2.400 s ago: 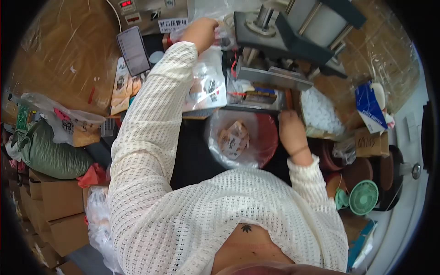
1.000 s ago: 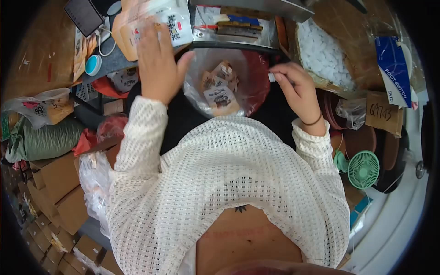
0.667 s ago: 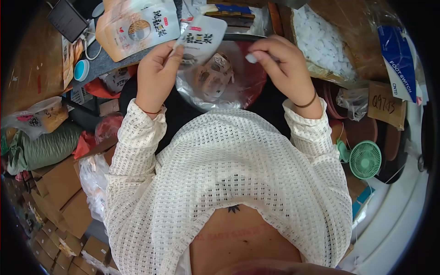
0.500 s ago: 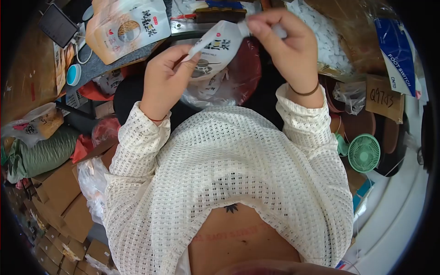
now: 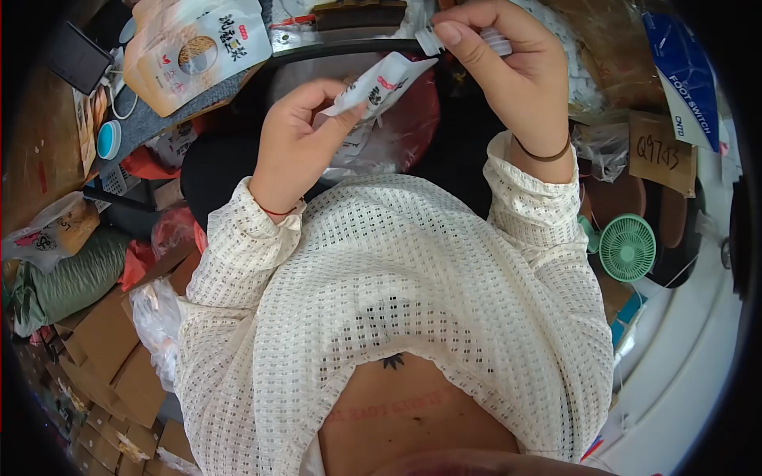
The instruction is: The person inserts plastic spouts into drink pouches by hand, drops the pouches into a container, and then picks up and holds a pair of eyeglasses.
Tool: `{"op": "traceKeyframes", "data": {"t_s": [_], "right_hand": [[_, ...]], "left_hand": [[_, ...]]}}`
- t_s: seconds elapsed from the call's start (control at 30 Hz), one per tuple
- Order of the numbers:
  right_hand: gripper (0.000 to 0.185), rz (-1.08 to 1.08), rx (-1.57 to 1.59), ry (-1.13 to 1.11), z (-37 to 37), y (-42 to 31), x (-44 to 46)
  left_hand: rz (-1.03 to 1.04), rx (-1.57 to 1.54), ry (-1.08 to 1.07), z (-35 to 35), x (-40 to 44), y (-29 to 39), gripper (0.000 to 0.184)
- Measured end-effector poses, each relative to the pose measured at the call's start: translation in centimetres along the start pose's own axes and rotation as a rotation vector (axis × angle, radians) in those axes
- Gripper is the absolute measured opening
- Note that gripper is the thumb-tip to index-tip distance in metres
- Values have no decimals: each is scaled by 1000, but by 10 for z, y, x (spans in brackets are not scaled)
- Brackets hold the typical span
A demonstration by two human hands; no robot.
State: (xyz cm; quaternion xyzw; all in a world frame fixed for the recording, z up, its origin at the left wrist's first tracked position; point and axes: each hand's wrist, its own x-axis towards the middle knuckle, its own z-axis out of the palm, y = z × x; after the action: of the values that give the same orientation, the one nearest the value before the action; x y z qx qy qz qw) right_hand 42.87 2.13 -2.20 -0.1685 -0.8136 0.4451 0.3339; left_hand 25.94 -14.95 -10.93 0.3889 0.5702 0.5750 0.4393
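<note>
My left hand (image 5: 305,139) pinches a white printed pouch (image 5: 379,89) between thumb and fingers. The pouch is tilted, with its upper corner pointing toward my right hand. In my right hand (image 5: 512,67), thumb and forefinger grip a small clear plastic spout (image 5: 429,41). A second clear plastic piece (image 5: 497,42) shows by the curled fingers of that hand. The spout sits just above the pouch's corner; whether they touch I cannot tell. Under both hands is a red tub (image 5: 422,131) lined with clear plastic, with another white pouch partly visible in it.
A larger printed pouch (image 5: 198,51) lies on the grey table mat at upper left, near a phone (image 5: 77,57) and a blue-lidded jar (image 5: 109,140). Small white pieces (image 5: 583,87) are heaped at upper right. A green fan (image 5: 627,247) and marked cardboard (image 5: 663,153) are at right.
The spout has come away from the pouch's top corner, or nearly so, as my right hand moved slightly right. The pouch has tilted and turned in my left hand. The whole view has shifted a little.
</note>
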Motion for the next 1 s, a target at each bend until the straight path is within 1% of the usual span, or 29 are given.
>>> {"op": "traceKeyframes", "data": {"t_s": [0.03,0.13,0.2,0.27,0.3,0.37,0.4,0.47,0.5,0.57,0.6,0.63,0.67,0.73,0.77,0.83,0.87,0.93,0.97,1.0], "right_hand": [[11,43,33,-5,-1,2,-1],[11,-38,-11,-29,4,0,1],[10,-97,-144,-89,3,0,2],[8,-193,-296,-166,-1,2,5],[8,-183,-295,-223,-4,3,7],[8,-157,-290,-338,-9,4,8],[9,-207,-260,-316,-9,11,10],[9,35,-190,-46,-16,16,2],[9,152,-152,88,-22,19,-1],[19,-4,-518,248,-46,30,-2],[20,-68,-672,250,-61,46,-3],[21,-129,-826,252,-77,68,-7],[22,-188,-981,255,-85,81,-10],[24,-149,-984,167,-88,81,-11],[25,-129,-985,126,-88,82,-12],[25,-240,-950,138,-86,87,-10],[25,-296,-933,142,-85,89,-8],[22,-157,-905,250,-82,92,-9],[22,-82,-891,301,-81,92,-12],[20,-59,-868,305,-82,91,-15]], "left_hand": [[14,-12,5,2,0,-1,21],[34,-65,15,8,-1,-2,21],[28,-126,15,14,-1,-2,22],[-101,-232,-100,15,-4,8,28],[-166,-286,-155,16,-5,10,31],[-221,-298,-200,23,-5,7,30],[-236,-306,-232,25,-4,10,29],[-284,-338,-280,26,-2,8,26],[-293,-343,-260,24,0,4,26],[-308,-353,-213,18,8,-5,25],[-317,-424,-184,12,14,-8,25],[-260,-483,-166,8,22,-14,27],[-251,-521,-160,1,30,-13,27],[-214,-586,-154,-8,44,-3,27],[-235,-593,-142,-12,52,0,27],[-273,-592,-119,-16,62,2,27],[-261,-583,-114,-17,64,1,29],[-241,-567,-105,-16,66,-2,32],[-146,-355,11,-17,61,-1,38],[-52,-141,124,-20,52,2,44]]}}
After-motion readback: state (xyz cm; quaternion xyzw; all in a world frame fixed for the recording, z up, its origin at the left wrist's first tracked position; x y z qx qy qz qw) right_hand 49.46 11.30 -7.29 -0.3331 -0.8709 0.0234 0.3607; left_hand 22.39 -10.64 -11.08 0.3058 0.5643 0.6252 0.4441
